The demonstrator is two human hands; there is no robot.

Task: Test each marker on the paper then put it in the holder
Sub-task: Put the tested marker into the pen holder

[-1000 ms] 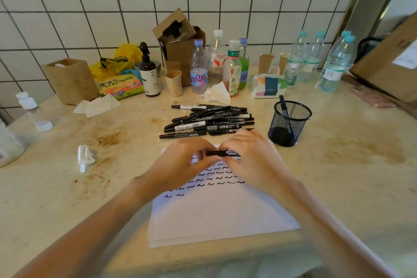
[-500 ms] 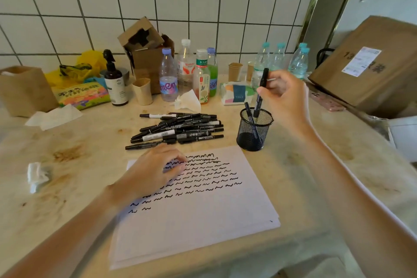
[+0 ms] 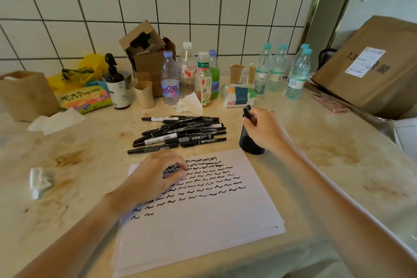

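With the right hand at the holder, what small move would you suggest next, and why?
Probably let go: the right hand pinches a marker upright over the holder, its lower end seemingly inside already. The left hand rests on the paper.

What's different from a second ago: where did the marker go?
The right hand carried the black marker off the white paper and lowered it into the black mesh holder, gripping it throughout. The left hand let go and now rests on the paper. The marker pile stayed put.
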